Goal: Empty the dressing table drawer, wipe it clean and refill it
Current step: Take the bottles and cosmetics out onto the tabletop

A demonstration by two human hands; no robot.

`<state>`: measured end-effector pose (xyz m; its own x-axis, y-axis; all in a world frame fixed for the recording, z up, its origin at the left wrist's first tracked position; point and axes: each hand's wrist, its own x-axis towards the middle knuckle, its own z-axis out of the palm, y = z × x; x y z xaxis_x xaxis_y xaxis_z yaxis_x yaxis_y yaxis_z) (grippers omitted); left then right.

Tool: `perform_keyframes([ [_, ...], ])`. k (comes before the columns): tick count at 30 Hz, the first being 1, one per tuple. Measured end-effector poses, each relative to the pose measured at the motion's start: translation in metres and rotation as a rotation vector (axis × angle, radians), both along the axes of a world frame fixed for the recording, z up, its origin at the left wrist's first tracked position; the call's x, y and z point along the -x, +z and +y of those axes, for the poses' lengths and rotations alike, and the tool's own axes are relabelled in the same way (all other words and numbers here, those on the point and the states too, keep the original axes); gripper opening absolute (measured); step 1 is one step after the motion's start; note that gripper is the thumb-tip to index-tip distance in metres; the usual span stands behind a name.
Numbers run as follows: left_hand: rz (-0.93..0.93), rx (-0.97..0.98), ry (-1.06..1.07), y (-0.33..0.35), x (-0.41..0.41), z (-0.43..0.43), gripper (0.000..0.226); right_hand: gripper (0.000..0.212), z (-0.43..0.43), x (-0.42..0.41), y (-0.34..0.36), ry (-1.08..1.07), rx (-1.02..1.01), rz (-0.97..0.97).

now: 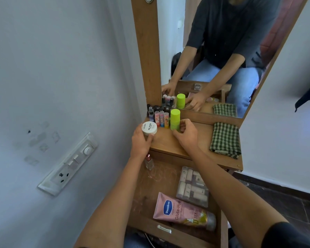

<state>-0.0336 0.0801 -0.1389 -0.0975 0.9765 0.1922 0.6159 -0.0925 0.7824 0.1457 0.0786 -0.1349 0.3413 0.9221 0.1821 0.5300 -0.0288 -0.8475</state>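
Observation:
The wooden drawer (224, 228) is pulled open below the dressing table top (170, 144). In it lie a pink Vaseline tube (177, 210), a clear plastic box (192, 187) and a small glass bottle (149, 162) at the back left. My left hand (141, 142) grips a round white nail polish remover jar (149, 128) at the table top's left edge. My right hand (186, 136) is closed around the lower part of an upright lime green container (175, 117) standing on the top. Behind them stand several small lip balms and nail polish bottles (160, 116).
A folded green checked cloth (225, 139) lies on the right of the table top. The mirror (213, 56) stands behind, in a wooden frame. The white wall with a switch and socket panel (68, 165) is close on the left. Dark floor tiles lie at the right.

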Motion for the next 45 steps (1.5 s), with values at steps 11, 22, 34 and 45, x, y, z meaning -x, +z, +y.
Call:
perform_keyframes([
  [11,-0.052,-0.017,0.033,-0.001,0.012,-0.063,0.054,0.015,-0.092,-0.001,0.0,0.177,-0.054,0.252],
  [22,0.06,0.232,-0.179,-0.022,0.032,-0.152,0.028,0.06,-0.177,0.005,-0.023,0.836,0.61,-0.583],
  [34,0.201,0.424,-0.192,-0.027,0.034,-0.164,0.024,0.08,-0.192,-0.005,-0.024,0.39,0.429,-0.516],
  [45,0.202,0.36,-0.078,-0.034,0.029,-0.147,0.035,0.078,-0.194,0.0,-0.032,0.385,0.185,-0.802],
])
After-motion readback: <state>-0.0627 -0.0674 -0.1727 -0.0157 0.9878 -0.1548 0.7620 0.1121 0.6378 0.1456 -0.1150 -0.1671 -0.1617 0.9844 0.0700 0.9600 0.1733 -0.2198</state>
